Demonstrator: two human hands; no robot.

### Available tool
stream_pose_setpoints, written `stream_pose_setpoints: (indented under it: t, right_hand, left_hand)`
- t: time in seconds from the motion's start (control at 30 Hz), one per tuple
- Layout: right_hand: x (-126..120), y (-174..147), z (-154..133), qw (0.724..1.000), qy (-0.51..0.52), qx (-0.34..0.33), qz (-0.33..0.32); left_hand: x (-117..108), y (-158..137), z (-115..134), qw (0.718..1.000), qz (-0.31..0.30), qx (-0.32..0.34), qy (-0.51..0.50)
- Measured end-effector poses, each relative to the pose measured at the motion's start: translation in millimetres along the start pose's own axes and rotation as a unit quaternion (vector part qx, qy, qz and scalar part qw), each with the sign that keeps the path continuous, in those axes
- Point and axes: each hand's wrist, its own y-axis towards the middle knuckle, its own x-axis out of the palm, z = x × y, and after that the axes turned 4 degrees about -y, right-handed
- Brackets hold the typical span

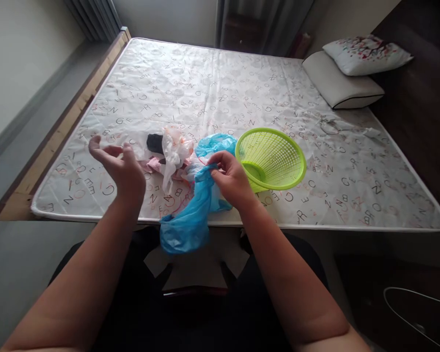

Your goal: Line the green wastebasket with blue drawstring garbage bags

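Note:
My right hand pinches a blue plastic bag near its gathered top, and the bag hangs down over the mattress's front edge. Off to the left, my left hand is raised with its fingers apart, holding nothing. Between the hands lies a crumpled white plastic bag with orange marks, among a black bundle and some pink plastic. More blue plastic sits just behind my right hand. A lime-green mesh basket lies tipped on its side right beside that hand, its mouth facing me.
The mattress, printed with letters, spreads out ahead. At its far right rest a floral pillow and a white pillow. A wooden bed rail runs along the left. A white cable curves at the lower right.

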Motion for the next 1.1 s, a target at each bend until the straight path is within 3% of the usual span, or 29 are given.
stream_pose_setpoints:
  t: [0.03,0.1,0.2,0.23,0.3,0.4,0.53,0.73,0.87,0.93,1.03,1.1]
  right_hand:
    - [-1,1,1,1.000,0.024,0.003,-0.001]
    - [-3,2,2,0.997,0.071,0.011,-0.011]
    - [-7,4,0,0.995,0.089,0.033,-0.013]
    - [-9,4,-2,0.996,0.084,0.038,-0.013]
    - [-15,4,-5,0.996,0.073,0.039,-0.023]
    - [-28,4,-10,0.997,0.062,0.033,-0.041]
    - [-44,9,-8,0.999,-0.010,0.039,-0.036]
    - [-36,15,3,0.972,-0.168,0.009,0.166]
    - [-19,5,-9,0.949,-0.212,-0.033,0.232]
    - [-13,0,-14,0.957,-0.213,-0.006,0.198]
    - [-7,-3,-14,0.984,-0.141,0.111,0.020]
    - [-3,-3,-9,0.977,-0.053,0.192,-0.076]
  left_hand:
    - [3,-11,3,0.998,-0.013,0.062,0.001]
    - [10,-33,8,0.985,-0.130,0.111,-0.008]
    - [18,-57,8,0.908,-0.418,0.022,-0.029]
    - [20,-62,6,0.880,-0.473,-0.016,-0.032]
    - [22,-68,2,0.854,-0.516,-0.062,-0.022]
    - [22,-67,1,0.852,-0.514,-0.094,-0.018]
    - [17,-58,14,0.874,-0.457,-0.139,-0.090]
    - [12,-51,21,0.845,-0.443,-0.251,-0.164]
    - [16,-55,22,0.830,-0.436,-0.295,-0.183]
    - [18,-57,25,0.828,-0.429,-0.305,-0.190]
    - [21,-60,28,0.823,-0.429,-0.314,-0.200]
    - [21,-61,29,0.816,-0.434,-0.317,-0.212]
